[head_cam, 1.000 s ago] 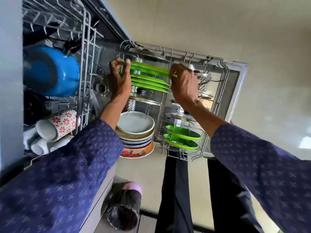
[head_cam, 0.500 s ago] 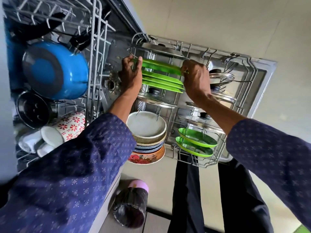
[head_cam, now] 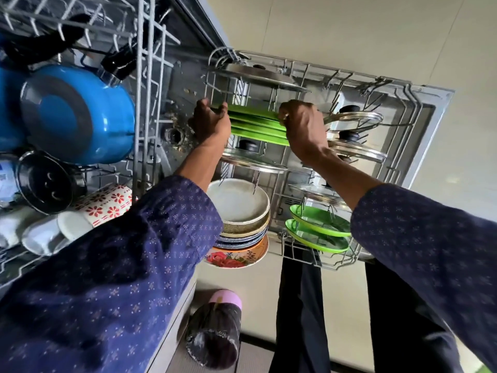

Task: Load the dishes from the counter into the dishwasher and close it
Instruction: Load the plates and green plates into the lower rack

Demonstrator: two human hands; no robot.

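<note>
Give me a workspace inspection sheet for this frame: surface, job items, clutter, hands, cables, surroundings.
Surface: lower rack pulled out over the open dishwasher door; upper rack at left.
Job's things: green plates standing on edge in the lower rack, top one held at both ends; two more green plates nearer; stack of bowls; glass lids; blue pot and floral mug in the upper rack.
Clutter: bin lined with a black bag on the floor.
Hands: left hand grips the plate's left edge; right hand grips its right edge.
Cables: nothing seen.
Surroundings: pale tiled floor.
</note>
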